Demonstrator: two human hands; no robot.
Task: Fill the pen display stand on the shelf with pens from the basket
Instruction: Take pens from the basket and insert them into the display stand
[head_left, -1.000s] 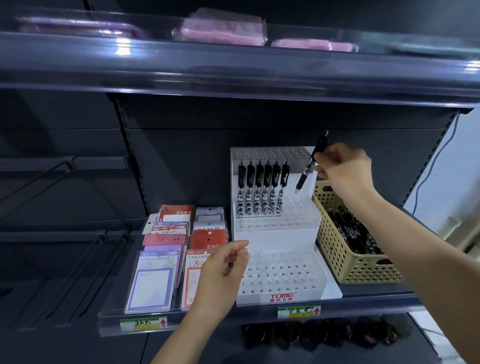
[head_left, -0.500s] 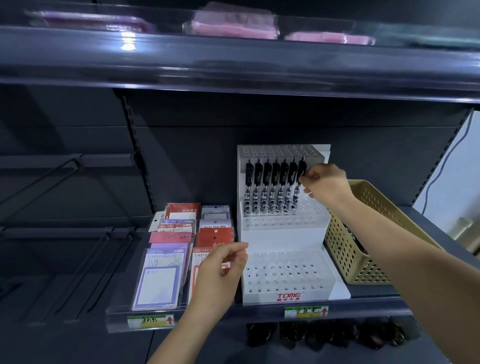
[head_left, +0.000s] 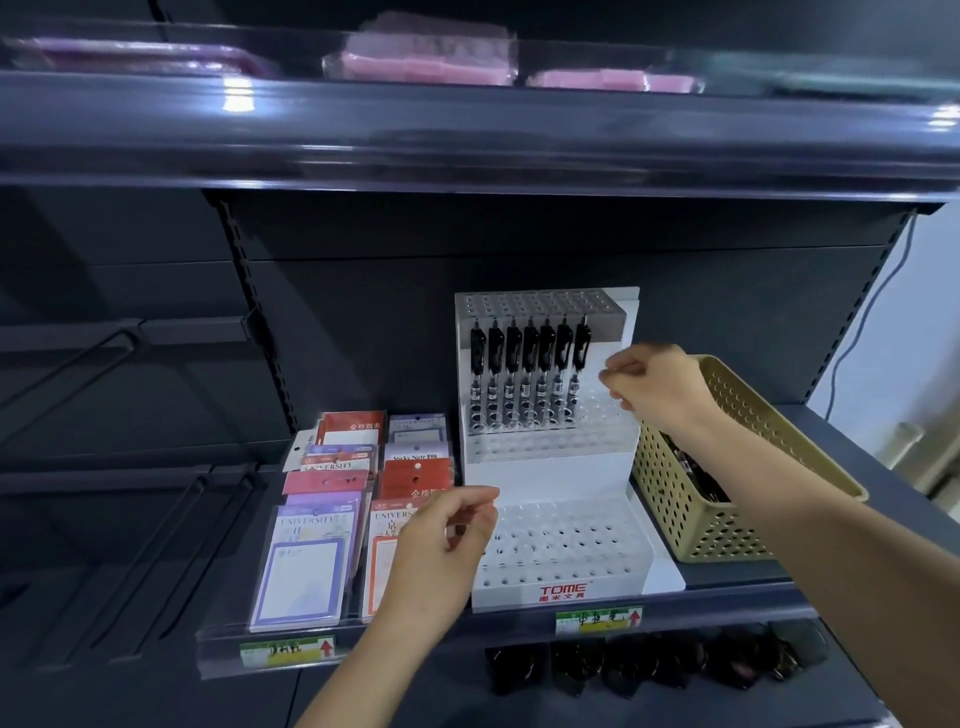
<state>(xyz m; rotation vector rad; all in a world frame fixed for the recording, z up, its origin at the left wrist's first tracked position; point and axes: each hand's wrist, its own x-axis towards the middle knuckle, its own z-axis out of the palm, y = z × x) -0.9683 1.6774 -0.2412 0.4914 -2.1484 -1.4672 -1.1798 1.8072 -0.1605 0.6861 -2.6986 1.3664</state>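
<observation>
Pen display stand (head_left: 550, 478): white, two-tiered, on the middle shelf (head_left: 727, 597) between the sticky-note packs and the basket; red "TOME" on its front lip.
Pens (head_left: 529, 374): seven black ones upright side by side at the left of the upper tier, tips down in the holes, tops against a grey perforated panel.
Lower tier: rows of open holes; its left edge is covered by the left hand.
Right hand (head_left: 654, 387): just beside the seventh pen (head_left: 580, 358), apart from it; fingers loosely curled, thumb near the forefinger, nothing seen between them.
Left hand (head_left: 441, 551): in front of the stand's lower left corner; fingers curled, thumb and forefinger close, and I cannot tell whether they pinch anything.
Basket (head_left: 691, 514): tan, perforated, touching the stand's right side; the right forearm crosses its opening, so only a dark mass of pens shows at the near end.
Sticky-note packs (head_left: 332, 519): overlapping rows left of the stand, the nearest partly behind the left hand.
Price label (head_left: 597, 621): green and yellow with a red arrow; writing too small to read.
Below the shelf: dark hanging items (head_left: 649, 665), shapes unclear.
Upper shelf (head_left: 467, 140): pink packets (head_left: 421, 57), blurred, cut off at the top.
</observation>
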